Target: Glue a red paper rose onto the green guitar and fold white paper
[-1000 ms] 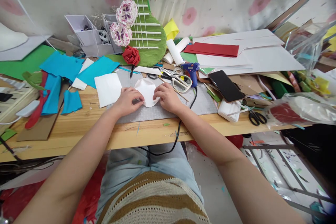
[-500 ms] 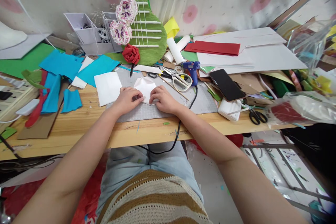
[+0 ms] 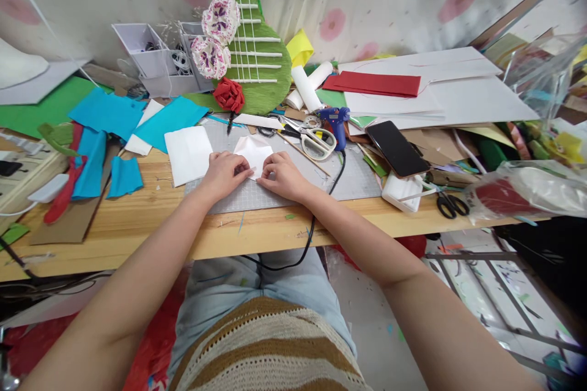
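A small piece of white paper [image 3: 253, 153] with folded edges lies on the grey cutting mat [image 3: 362, 177]. My left hand [image 3: 226, 176] pinches its near left edge between thumb and fingers. From the other side, my right hand [image 3: 283, 175] has curled fingers closed on the near right edge. Both thumbs rest close together at the near corner, and the fingertips partly hide the paper there. A square stack of white paper [image 3: 188, 155] lies just left of my left hand.
Beyond the hands lie scissors [image 3: 316, 140], a blue glue gun [image 3: 337, 125] and a wooden stick [image 3: 305, 157]. A phone [image 3: 397, 148] rests to the right. A green paper guitar [image 3: 261, 67] stands behind. Blue paper pieces [image 3: 172, 122] lie left. The black cord [image 3: 313, 226] hangs over the table edge.
My right hand has shifted slightly left and toward me along the paper's edge. My left fingertips have moved slightly right, so the two thumbs are closer together.
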Motion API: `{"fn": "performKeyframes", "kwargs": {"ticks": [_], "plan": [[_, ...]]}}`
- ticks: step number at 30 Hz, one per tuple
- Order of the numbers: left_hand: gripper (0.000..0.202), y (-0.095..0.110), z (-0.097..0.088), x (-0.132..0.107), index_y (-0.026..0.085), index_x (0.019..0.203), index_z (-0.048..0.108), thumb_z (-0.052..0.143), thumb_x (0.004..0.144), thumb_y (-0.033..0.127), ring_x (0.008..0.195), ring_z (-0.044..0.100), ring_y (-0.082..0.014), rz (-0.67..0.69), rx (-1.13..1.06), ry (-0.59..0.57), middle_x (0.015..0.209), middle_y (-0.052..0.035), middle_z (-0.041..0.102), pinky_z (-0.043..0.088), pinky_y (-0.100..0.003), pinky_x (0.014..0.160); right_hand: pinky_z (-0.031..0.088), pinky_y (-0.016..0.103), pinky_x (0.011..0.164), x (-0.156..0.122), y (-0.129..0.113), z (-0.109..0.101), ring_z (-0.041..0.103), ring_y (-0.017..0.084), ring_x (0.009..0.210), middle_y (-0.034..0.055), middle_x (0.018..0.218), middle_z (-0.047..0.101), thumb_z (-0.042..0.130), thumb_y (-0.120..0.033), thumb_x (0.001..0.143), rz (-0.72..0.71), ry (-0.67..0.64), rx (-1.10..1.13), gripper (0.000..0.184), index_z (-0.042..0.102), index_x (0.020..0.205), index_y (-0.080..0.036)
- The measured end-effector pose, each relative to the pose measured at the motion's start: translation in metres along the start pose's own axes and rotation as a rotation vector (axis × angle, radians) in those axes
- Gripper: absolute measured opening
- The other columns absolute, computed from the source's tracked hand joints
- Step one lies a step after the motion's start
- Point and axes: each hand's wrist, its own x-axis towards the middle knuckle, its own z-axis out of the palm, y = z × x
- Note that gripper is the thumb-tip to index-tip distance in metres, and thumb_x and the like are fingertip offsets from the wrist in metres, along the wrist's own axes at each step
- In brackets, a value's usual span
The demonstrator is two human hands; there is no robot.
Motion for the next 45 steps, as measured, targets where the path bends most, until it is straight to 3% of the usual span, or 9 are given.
{"fn": "performKeyframes", "kwargs": {"ticks": [7,17,21,29,37,45], "plan": [[0.020,-0.001,0.004,0.002,0.021,0.073,0.061,0.058,0.080,0.039,0.084,0.055,-0.0223,-0.017,0.037,0.025,0.076,-0.0028,0.066,0.031,-0.041,0.080,0.039,0.035,0.089,0.001,-0.006,0.008,0.044,0.021,0.095,0.0075,0.090,0.058,0.061,-0.021,0.078,0.067,0.050,-0.059,0.014,0.063,0.064,-0.017],[0.018,0.004,0.003,0.002,0.021,0.072,0.060,0.061,0.078,0.038,0.086,0.054,-0.0243,-0.080,0.030,0.017,0.075,-0.0031,0.066,0.030,-0.041,0.080,0.040,0.036,0.089,-0.001,-0.007,0.006,0.044,0.023,0.097,0.0096,0.091,0.058,0.059,-0.024,0.081,0.077,0.016,-0.150,0.016,0.064,0.068,-0.015],[0.015,0.004,0.004,0.002,0.022,0.079,0.059,0.063,0.077,0.036,0.085,0.054,-0.0234,-0.091,0.014,0.039,0.076,-0.0020,0.065,0.030,-0.040,0.080,0.040,0.038,0.089,-0.002,-0.009,0.006,0.044,0.024,0.099,0.0108,0.096,0.057,0.058,-0.024,0.082,0.086,-0.008,-0.196,0.015,0.064,0.072,-0.015],[0.012,0.000,0.009,0.000,0.025,0.085,0.065,0.053,0.084,0.028,0.098,0.046,-0.0248,0.078,0.116,0.076,0.090,-0.0052,0.061,0.028,-0.041,0.085,0.037,0.038,0.091,-0.003,-0.005,0.007,0.043,0.024,0.099,0.0096,0.097,0.054,0.061,-0.025,0.082,0.062,0.009,-0.163,0.010,0.059,0.086,-0.016],[0.022,-0.003,0.011,-0.002,0.025,0.089,0.066,0.060,0.077,0.044,0.102,0.043,-0.0254,0.065,0.095,0.068,0.094,-0.0054,0.056,0.026,-0.042,0.092,0.035,0.038,0.094,-0.002,-0.003,0.009,0.039,0.025,0.108,0.0121,0.110,0.051,0.060,-0.027,0.082,0.079,0.021,-0.131,0.020,0.056,0.098,-0.015],[0.017,-0.010,0.001,0.006,0.029,0.087,0.069,0.064,0.076,0.041,0.107,0.041,-0.0261,-0.008,0.043,-0.023,0.096,-0.0040,0.054,0.023,-0.044,0.095,0.030,0.045,0.099,-0.004,-0.003,0.007,0.036,0.029,0.121,0.0128,0.124,0.048,0.065,-0.029,0.078,0.070,0.078,-0.160,0.038,0.052,0.112,-0.019]]}}
